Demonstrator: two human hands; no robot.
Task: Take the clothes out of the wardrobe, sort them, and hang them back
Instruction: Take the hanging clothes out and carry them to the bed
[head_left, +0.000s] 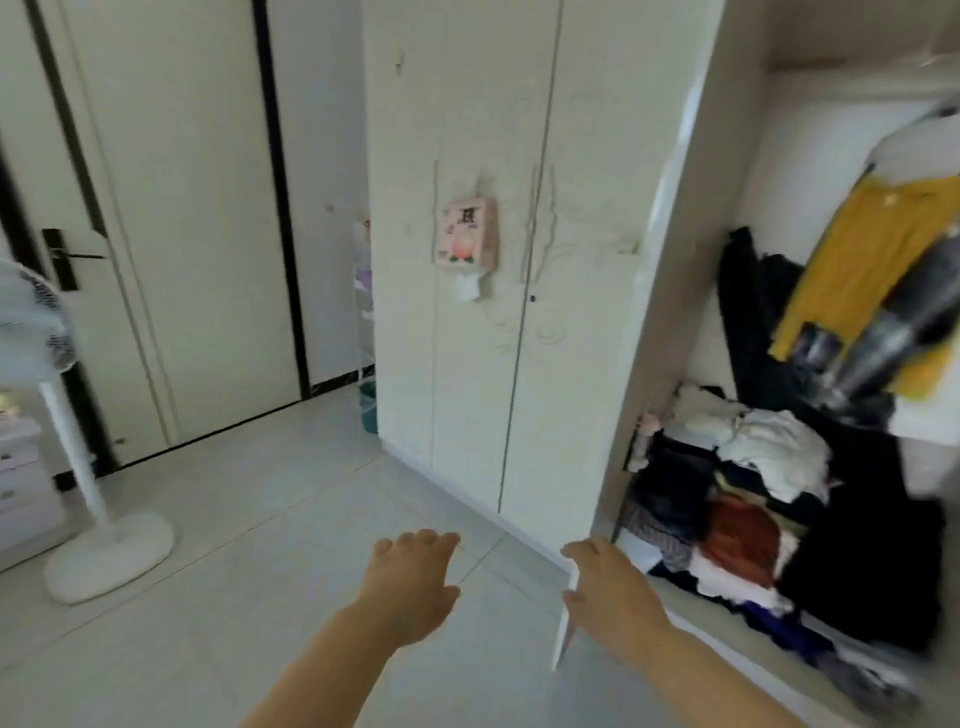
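Observation:
The wardrobe (722, 208) stands open on the right. Inside hang a yellow garment (857, 280), dark garments (753, 322) and a blurred grey one (893, 332). A jumbled pile of folded clothes (737, 493), white, black and rust-red, lies on the wardrobe floor. My right hand (608, 587) holds the edge of the open wardrobe door (670, 218), with the thumb on the near side of the edge. My left hand (410, 577) hovers over the floor tiles with its fingers spread, holding nothing.
Two shut wardrobe doors (483, 364) carry a hanging pink tissue box (467, 239). A white standing fan (104, 545) and drawers (21, 493) are on the left, a room door (182, 234) behind, and a small bin (369, 410) beside the wardrobe.

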